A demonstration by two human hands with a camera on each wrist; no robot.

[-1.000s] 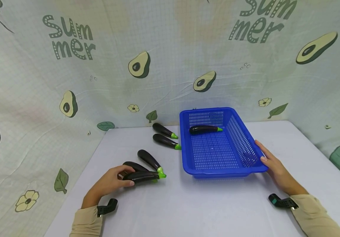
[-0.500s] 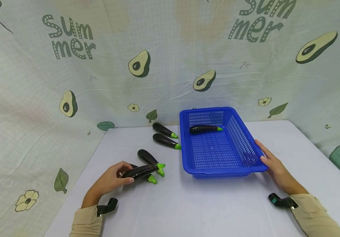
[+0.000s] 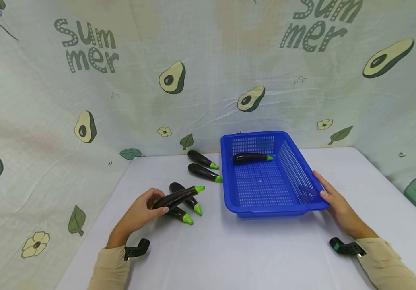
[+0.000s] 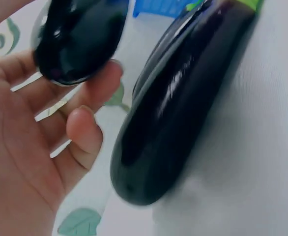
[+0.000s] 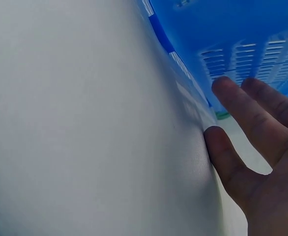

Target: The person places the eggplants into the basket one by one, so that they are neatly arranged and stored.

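Note:
My left hand (image 3: pixel 141 213) holds a dark purple eggplant (image 3: pixel 177 197) by its rounded end, thumb on the near side. Its green stem end points up and right. In the left wrist view, that eggplant (image 4: pixel 82 37) sits between the fingers, above another eggplant (image 4: pixel 178 108) on the table. Two eggplants lie beneath the held one, one (image 3: pixel 180 215) partly hidden by it, the other (image 3: pixel 196 206) just behind. My right hand (image 3: pixel 342 209) holds the right rim of a blue plastic basket (image 3: pixel 266 209), thumb over the edge; its other fingers (image 5: pixel 254 115) extend along the outer wall.
One eggplant (image 3: pixel 252 158) lies inside the basket near its back. Left of the basket are two more, an upper eggplant (image 3: pixel 201 159) and a lower eggplant (image 3: pixel 203 172). Behind the white table (image 3: pixel 251 257) hangs a printed cloth (image 3: pixel 208 72).
My left hand has lifted its eggplant off the others and moved slightly up and right. The eggplant's stem end has tipped upward. My right hand and the basket have stayed put.

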